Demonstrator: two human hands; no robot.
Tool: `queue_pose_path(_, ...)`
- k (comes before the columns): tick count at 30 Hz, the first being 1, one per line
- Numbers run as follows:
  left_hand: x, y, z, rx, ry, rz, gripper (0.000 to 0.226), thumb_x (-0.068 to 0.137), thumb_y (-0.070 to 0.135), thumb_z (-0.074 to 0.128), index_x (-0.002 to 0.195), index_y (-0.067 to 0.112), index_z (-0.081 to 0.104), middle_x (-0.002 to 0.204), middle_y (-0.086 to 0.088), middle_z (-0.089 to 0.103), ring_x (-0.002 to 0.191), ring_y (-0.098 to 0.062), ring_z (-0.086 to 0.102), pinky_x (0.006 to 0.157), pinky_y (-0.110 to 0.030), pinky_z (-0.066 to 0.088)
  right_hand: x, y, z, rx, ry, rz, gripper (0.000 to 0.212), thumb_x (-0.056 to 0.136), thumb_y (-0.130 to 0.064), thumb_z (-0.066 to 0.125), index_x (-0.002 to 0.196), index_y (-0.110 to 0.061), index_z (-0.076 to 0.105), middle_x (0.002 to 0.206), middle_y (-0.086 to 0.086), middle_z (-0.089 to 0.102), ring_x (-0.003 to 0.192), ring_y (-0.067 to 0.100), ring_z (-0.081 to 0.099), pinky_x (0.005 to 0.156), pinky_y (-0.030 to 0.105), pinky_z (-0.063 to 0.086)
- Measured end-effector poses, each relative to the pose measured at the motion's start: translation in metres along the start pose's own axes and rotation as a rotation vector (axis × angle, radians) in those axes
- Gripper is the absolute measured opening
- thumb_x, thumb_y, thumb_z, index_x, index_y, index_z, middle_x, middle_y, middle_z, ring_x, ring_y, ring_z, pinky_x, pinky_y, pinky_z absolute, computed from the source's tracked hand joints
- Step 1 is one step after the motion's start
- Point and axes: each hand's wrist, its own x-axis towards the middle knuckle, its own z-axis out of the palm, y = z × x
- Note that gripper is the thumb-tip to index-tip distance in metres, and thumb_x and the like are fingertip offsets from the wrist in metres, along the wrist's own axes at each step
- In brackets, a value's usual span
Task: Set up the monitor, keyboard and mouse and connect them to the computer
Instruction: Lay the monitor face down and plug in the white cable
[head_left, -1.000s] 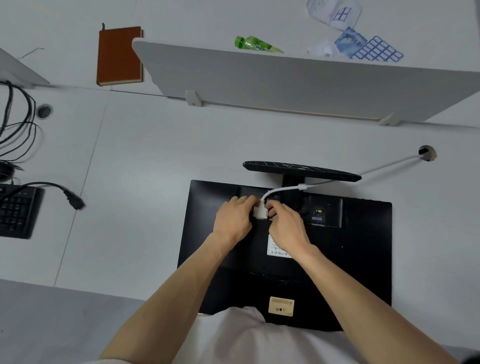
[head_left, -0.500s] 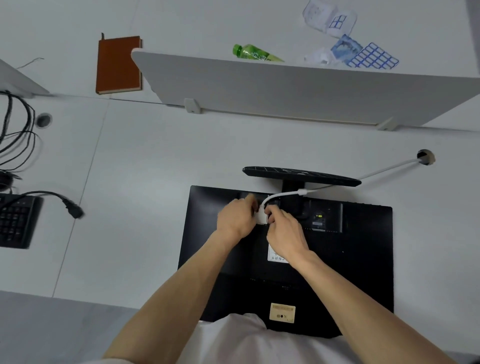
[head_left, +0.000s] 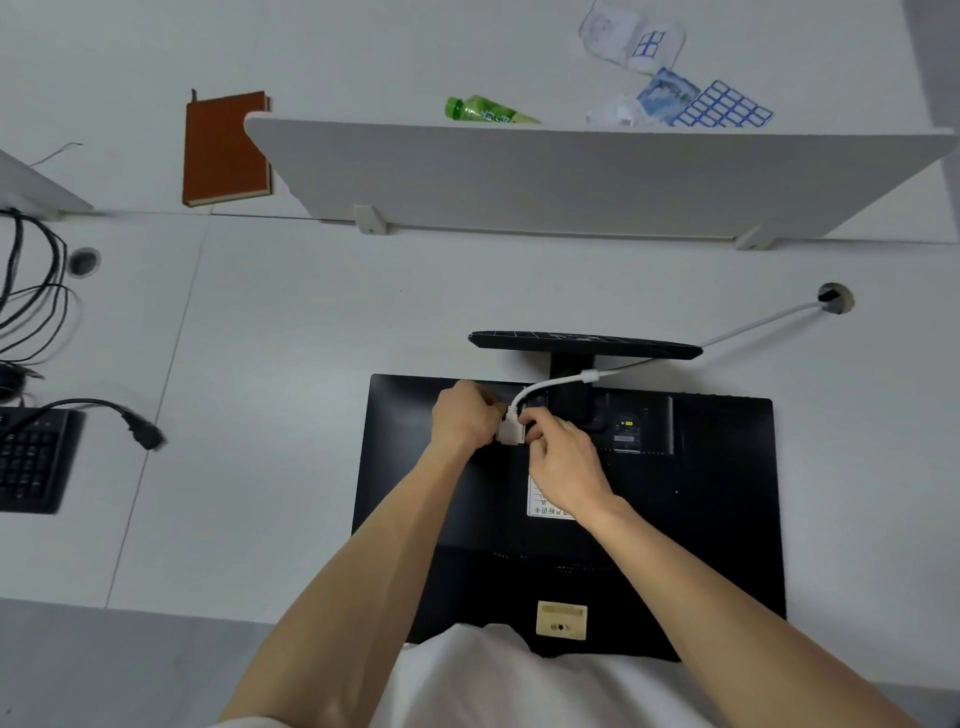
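A black monitor (head_left: 701, 499) lies face down on the white desk, its round stand base (head_left: 584, 345) pointing away from me. A white video cable (head_left: 748, 325) runs from a desk grommet hole (head_left: 834, 297) to a white connector (head_left: 510, 430) at the monitor's back ports. My left hand (head_left: 465, 415) pinches the connector's left side. My right hand (head_left: 563, 462) grips its right side with fingertips. A black keyboard (head_left: 31, 457) lies at the far left edge. No mouse is in view.
A black power cable plug (head_left: 148, 434) lies loose left of the monitor, with tangled black cables (head_left: 36, 291) beyond. A white divider panel (head_left: 597, 182) stands behind the monitor. Past it lie a brown notebook (head_left: 226, 148), a green bottle (head_left: 488, 110) and packets (head_left: 719, 110).
Both hands stay on the white connector at the monitor's back, with only small finger shifts. The view has tilted slightly, so everything sits a little lower in the frame.
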Motion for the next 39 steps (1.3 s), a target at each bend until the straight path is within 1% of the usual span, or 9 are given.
queue_pose_path(5,-0.001,0.005,-0.009,0.129,-0.061,0.056,0.026,0.085,0.015,0.048,0.088,0.029,0.07,0.084,-0.003,0.074,0.07,-0.024,0.071,0.073,-0.032,0.059,-0.001,0.002,-0.001,0.013,0.0,-0.013,0.037,0.093,-0.006,0.041,0.122,-0.024,0.057,0.102,-0.004,0.064,0.102,0.018,0.056,0.09,0.036,0.048)
queue_pose_path(8,0.002,-0.002,-0.01,0.068,0.034,0.02,0.013,0.089,0.027,0.053,0.093,0.028,0.066,0.091,-0.001,0.073,0.075,-0.027,0.071,0.078,-0.035,0.058,0.0,0.003,-0.001,0.022,0.004,-0.018,0.037,0.092,-0.006,0.041,0.12,-0.024,0.057,0.099,-0.005,0.063,0.101,0.018,0.056,0.088,0.035,0.048)
queue_pose_path(11,0.001,-0.002,-0.004,0.088,0.03,0.04,0.019,0.09,0.04,0.063,0.088,0.022,0.07,0.084,-0.002,0.073,0.073,-0.026,0.069,0.075,-0.034,0.057,0.0,0.003,0.0,0.013,0.019,-0.027,0.036,0.092,-0.006,0.041,0.12,-0.023,0.058,0.098,-0.004,0.064,0.1,0.019,0.056,0.086,0.035,0.048)
queue_pose_path(17,0.0,0.002,-0.002,0.114,-0.033,0.047,0.023,0.09,0.019,0.051,0.085,0.01,0.072,0.069,-0.009,0.072,0.061,-0.024,0.071,0.065,-0.032,0.059,0.0,0.006,0.0,0.013,0.018,-0.033,0.036,0.092,-0.006,0.042,0.121,-0.022,0.057,0.099,-0.003,0.064,0.1,0.019,0.056,0.088,0.036,0.048)
queue_pose_path(22,0.0,-0.003,-0.003,0.033,0.125,0.055,0.018,0.092,0.027,0.057,0.104,0.019,0.068,0.101,-0.002,0.072,0.095,-0.025,0.065,0.081,-0.031,0.051,0.001,0.005,0.002,0.02,0.024,-0.031,0.038,0.092,-0.006,0.042,0.122,-0.023,0.058,0.101,-0.003,0.066,0.102,0.02,0.057,0.089,0.036,0.047)
queue_pose_path(26,0.001,-0.005,0.003,0.099,0.052,0.045,0.025,0.09,0.038,0.066,0.084,0.015,0.074,0.084,-0.004,0.072,0.083,-0.025,0.066,0.07,-0.03,0.052,0.001,0.006,0.003,0.025,0.042,-0.041,0.037,0.091,-0.005,0.043,0.121,-0.021,0.059,0.098,-0.003,0.066,0.1,0.021,0.057,0.088,0.037,0.048)
queue_pose_path(32,-0.001,-0.002,0.0,0.145,0.03,0.039,0.022,0.089,0.021,0.054,0.094,0.01,0.071,0.093,-0.009,0.071,0.088,-0.031,0.065,0.072,-0.032,0.052,0.002,0.007,0.002,0.025,0.034,-0.042,0.038,0.091,-0.005,0.042,0.121,-0.022,0.058,0.1,-0.002,0.066,0.101,0.02,0.058,0.09,0.036,0.048)
queue_pose_path(35,-0.003,-0.005,0.001,0.066,0.124,0.034,0.021,0.091,0.032,0.057,0.102,0.016,0.065,0.097,-0.003,0.069,0.092,-0.027,0.062,0.075,-0.031,0.047,0.002,0.007,0.002,0.028,0.029,-0.039,0.037,0.092,-0.006,0.042,0.121,-0.023,0.059,0.099,-0.003,0.066,0.101,0.019,0.058,0.09,0.035,0.048)
queue_pose_path(39,0.0,-0.005,0.007,0.064,0.091,0.033,0.021,0.091,0.037,0.066,0.092,0.017,0.074,0.092,-0.003,0.073,0.088,-0.024,0.065,0.071,-0.028,0.047,0.001,0.007,0.002,0.032,0.039,-0.044,0.038,0.091,-0.005,0.042,0.12,-0.022,0.059,0.098,-0.003,0.066,0.101,0.019,0.059,0.089,0.036,0.049)
